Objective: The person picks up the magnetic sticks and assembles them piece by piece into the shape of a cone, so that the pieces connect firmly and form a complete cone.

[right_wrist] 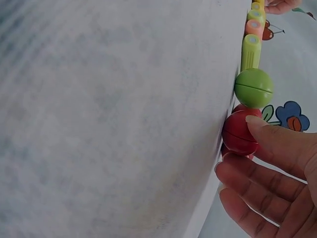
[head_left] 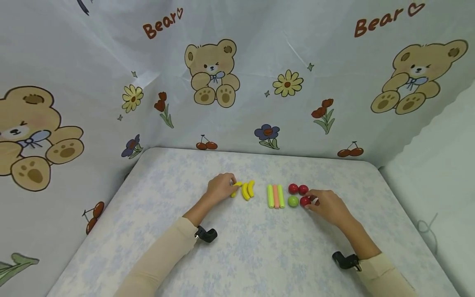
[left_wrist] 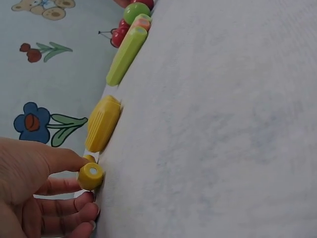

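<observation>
My left hand [head_left: 219, 187] pinches a small yellow toy banana [left_wrist: 90, 176] between thumb and forefinger, low at the table surface. Two more toy bananas [head_left: 245, 192] lie side by side just to its right. At the right, my right hand [head_left: 328, 206] holds a red ball [right_wrist: 239, 133] with a seam around it, thumb on one side and fingers on the other. Beside that ball sits a green ball [head_left: 293, 201], and two further red balls [head_left: 293, 189] stand behind them, forming a square group.
Between the bananas and the balls, two light green sticks [head_left: 270, 196] flank a salmon-pink stick [head_left: 276, 196], lying parallel. The table [head_left: 241, 255] has a pale blotchy cover. Behind it hangs a bear-patterned cloth [head_left: 252, 49]; a thin cord [head_left: 428, 227] is at the right.
</observation>
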Demonstrator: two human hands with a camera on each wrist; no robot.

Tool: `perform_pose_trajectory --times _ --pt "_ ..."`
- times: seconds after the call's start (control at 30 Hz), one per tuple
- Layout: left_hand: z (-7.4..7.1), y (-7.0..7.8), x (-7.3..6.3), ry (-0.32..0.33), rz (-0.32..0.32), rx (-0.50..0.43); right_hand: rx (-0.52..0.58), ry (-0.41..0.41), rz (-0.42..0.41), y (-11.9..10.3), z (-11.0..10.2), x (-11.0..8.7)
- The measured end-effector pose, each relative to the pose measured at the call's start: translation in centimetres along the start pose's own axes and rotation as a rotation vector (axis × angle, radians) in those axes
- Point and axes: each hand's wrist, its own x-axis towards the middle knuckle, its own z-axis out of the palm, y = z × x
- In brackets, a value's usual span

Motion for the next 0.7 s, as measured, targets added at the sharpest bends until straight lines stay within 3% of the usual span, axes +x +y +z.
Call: perform_pose_trajectory --times 0.17,0.33,0.57,0.7 --pt "0.1 -0.2 -0.5 -0.021 -0.005 0.012 0.021 -0.042 0.017 0.0 0.9 0.0" --pt "-0.2 -0.5 -0.7 -0.012 -0.008 0.029 0.017 -0.030 0.012 0.1 1.2 -0.1" --pt "-1.2 -1.1 -1.8 0.009 -0.008 0.001 0.026 -0.006 0.004 0.0 -0.5 -0.6" --pt "-1.7 -1.3 -2.4 0.023 0.029 -0.042 0.030 0.043 -0.013 -0.3 -1.8 -0.7"
